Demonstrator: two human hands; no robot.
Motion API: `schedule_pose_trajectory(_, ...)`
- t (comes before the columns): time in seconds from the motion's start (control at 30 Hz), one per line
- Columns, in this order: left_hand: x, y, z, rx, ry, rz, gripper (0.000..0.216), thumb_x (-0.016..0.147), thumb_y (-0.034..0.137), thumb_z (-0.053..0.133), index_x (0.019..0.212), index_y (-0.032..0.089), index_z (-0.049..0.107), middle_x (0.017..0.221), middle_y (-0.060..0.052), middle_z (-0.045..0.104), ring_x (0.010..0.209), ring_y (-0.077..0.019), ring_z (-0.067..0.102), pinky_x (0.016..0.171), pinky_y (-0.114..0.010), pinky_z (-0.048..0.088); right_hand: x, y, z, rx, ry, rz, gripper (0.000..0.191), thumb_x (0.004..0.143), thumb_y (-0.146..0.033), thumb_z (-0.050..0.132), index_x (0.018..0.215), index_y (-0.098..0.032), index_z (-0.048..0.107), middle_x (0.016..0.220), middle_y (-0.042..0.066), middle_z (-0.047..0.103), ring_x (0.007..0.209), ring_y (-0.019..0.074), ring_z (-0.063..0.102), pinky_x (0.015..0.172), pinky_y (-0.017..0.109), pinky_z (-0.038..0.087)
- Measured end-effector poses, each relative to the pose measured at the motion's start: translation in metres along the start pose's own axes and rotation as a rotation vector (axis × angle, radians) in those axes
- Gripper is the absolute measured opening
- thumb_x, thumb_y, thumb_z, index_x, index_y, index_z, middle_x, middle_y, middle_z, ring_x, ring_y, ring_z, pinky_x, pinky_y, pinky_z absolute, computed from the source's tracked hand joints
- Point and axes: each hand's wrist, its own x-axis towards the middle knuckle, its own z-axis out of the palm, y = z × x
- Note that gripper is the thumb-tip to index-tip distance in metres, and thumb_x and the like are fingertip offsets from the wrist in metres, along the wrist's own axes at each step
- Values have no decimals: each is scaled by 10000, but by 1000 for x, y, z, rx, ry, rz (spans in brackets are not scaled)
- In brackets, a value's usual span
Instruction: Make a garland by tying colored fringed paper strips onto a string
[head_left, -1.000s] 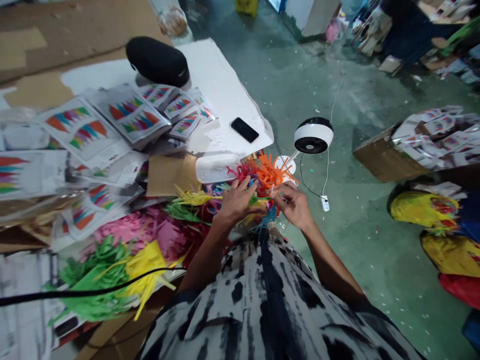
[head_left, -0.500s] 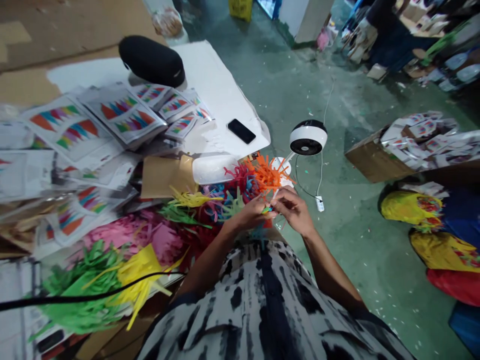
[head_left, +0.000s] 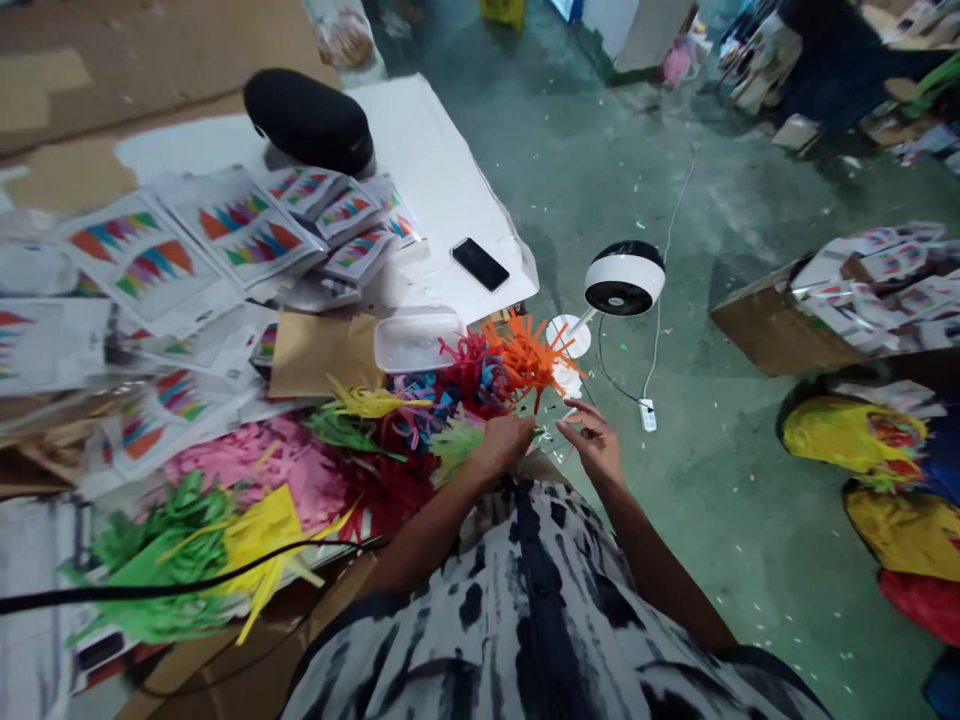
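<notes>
Here, in the head view, the left hand (head_left: 504,446) sits at centre frame, fingers curled shut around a light green fringed paper tassel (head_left: 455,444). The right hand (head_left: 592,440) hovers just beside it, fingers loosely spread, holding nothing. Above them bristle spiky orange tassels (head_left: 529,356) and red tassels (head_left: 469,368). A smooth translucent plastic tray (head_left: 415,339) lies on the counter (head_left: 442,190) beside glossy printed packets (head_left: 247,230).

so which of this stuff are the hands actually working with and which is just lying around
In hand:
- left hand, closed on a light green fringed paper piece
- right hand, fingers spread, beside it
- orange fringed paper and red fringed paper just ahead

Lying about:
- black phone
- white fan
- black speaker
- printed packets
- clear plastic tray
</notes>
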Motion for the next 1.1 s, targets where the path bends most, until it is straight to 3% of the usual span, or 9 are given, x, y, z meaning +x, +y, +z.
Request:
schedule_pose_trajectory(0.13, 6, 14, 7, -20, -54, -54, 286, 1002, 424, 558, 1126, 226, 723, 1088, -131, 781, 1049, -290, 747, 810, -311, 525, 13, 19, -9, 242, -30, 163, 202, 818, -439, 804, 819, -246, 744, 1113, 47, 773, 1052, 255, 676, 931, 392, 499)
schedule_pose_trajectory(0.33, 0, 19, 6, 5, -36, -204, 360, 1000, 396, 547, 1261, 195, 690, 1107, -185, 772, 1058, -325, 743, 814, -348, 526, 35, 35, -23, 318, -128, 282, 215, 803, -442, 799, 836, -241, 731, 1033, 32, 804, 1024, 237, 682, 985, 393, 470)
schedule_pose_trajectory(0.43, 3, 19, 10, 27, -17, -261, 352, 1002, 346, 534, 1267, 176, 693, 1066, -208, 771, 1056, -341, 744, 824, -371, 524, 45, 40, -27, 317, -151, 274, 251, 769, -452, 817, 806, -237, 690, 1094, 40, 802, 1068, 250, 680, 993, 393, 463)
schedule_pose_trajectory(0.53, 16, 21, 22, 40, -2, -272, 340, 1011, 361, 525, 1218, 167, 713, 1071, -214, 767, 1055, -346, 742, 830, -382, 522, 55, 44, -32, 317, -177, 257, 294, 791, -492, 798, 815, -237, 652, 1061, 42, 801, 978, 227, 677, 879, 350, 480)
schedule_pose_trajectory(0.67, 34, 27, 39, 45, 9, -254, 457, 977, 540, 588, 1164, 144, 717, 1069, -210, 763, 1027, -347, 738, 810, -373, 519, 63, 53, -39, 314, -220, 314, 378, 812, -580, 755, 848, -240, 592, 889, 25, 782, 667, 154, 564, 626, 287, 402)
schedule_pose_trajectory(0.8, 43, 19, 35, -38, 108, -191, 596, 927, 720, 559, 1073, 169, 732, 1066, -162, 751, 1023, -299, 710, 840, -346, 510, 68, 66, -40, 219, -287, 217, 404, 834, -624, 702, 873, -240, 584, 748, 1, 704, 680, 169, 600, 687, 300, 454)
schedule_pose_trajectory(0.87, 46, 10, 27, -140, 214, -115, 527, 985, 660, 502, 1047, 201, 752, 1073, -119, 740, 1020, -252, 691, 865, -322, 502, 69, 72, -37, 172, -315, 137, 400, 858, -629, 667, 845, -239, 580, 734, -3, 666, 707, 179, 621, 738, 318, 481)
schedule_pose_trajectory(0.97, 55, -1, 18, -240, 334, -48, 355, 1046, 427, 475, 1193, 266, 755, 1111, -81, 722, 1027, -212, 672, 886, -301, 494, 70, 76, -31, 142, -336, 86, 390, 857, -617, 664, 803, -241, 574, 734, -8, 619, 695, 183, 615, 737, 327, 491)
schedule_pose_trajectory(1.1, 70, -2, 23, -342, 361, -110, 251, 925, 264, 642, 1105, 287, 815, 1110, -76, 720, 1003, -230, 686, 835, -299, 518, 71, 74, -26, 95, -356, 28, 321, 864, -547, 657, 793, -238, 602, 767, 3, 619, 721, 192, 608, 761, 338, 485)
